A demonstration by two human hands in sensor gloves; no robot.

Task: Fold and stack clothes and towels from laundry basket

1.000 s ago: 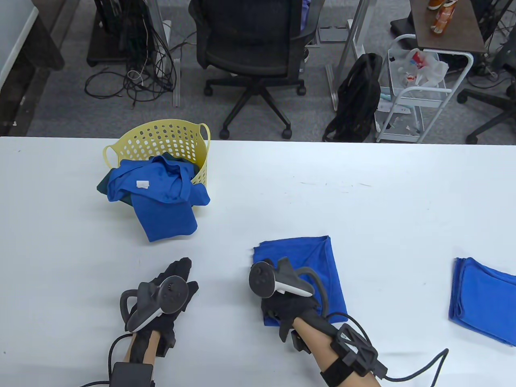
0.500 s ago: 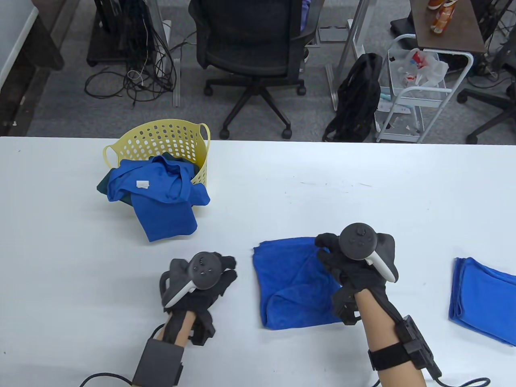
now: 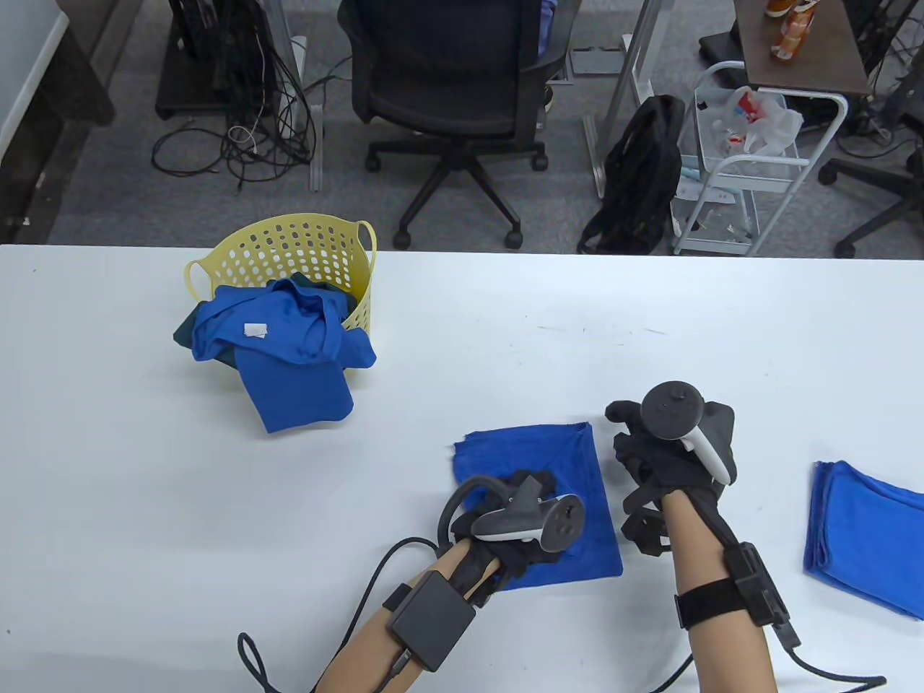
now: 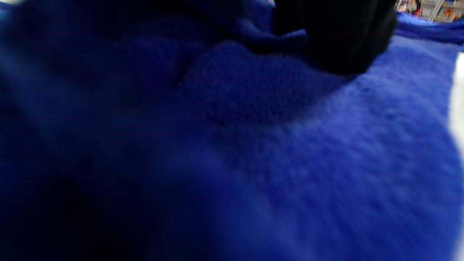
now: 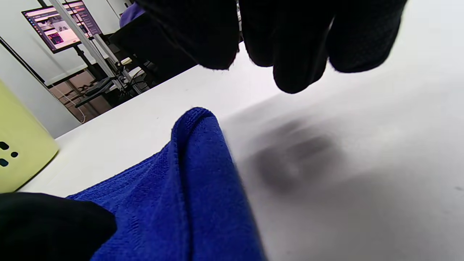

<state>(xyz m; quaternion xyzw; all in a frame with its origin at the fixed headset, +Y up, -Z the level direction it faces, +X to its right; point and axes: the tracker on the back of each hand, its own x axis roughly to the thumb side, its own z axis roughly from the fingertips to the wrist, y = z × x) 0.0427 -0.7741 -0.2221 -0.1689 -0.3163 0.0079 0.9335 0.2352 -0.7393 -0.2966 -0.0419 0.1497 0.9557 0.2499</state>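
Note:
A folded blue towel (image 3: 538, 455) lies flat on the white table (image 3: 462, 346) near the front middle. My left hand (image 3: 530, 485) rests on its near part and presses it down; the towel (image 4: 326, 163) fills the left wrist view under one gloved finger (image 4: 337, 40). My right hand (image 3: 626, 437) hovers empty just right of the towel, its fingers (image 5: 290, 47) loosely curled above bare table next to the towel's corner (image 5: 195, 174). A yellow laundry basket (image 3: 289, 249) at the back left has blue clothes (image 3: 289, 346) spilling out onto the table.
A stack of folded blue towels (image 3: 866, 534) lies at the right edge of the table. The basket's wall (image 5: 21, 156) shows at the left of the right wrist view. An office chair (image 3: 455, 94) and a cart (image 3: 751, 166) stand beyond the far edge.
My right hand lifted the towel's top layer, let it go and moved off to the right. My left hand moved right from the bare table onto the towel, which now lies flat.

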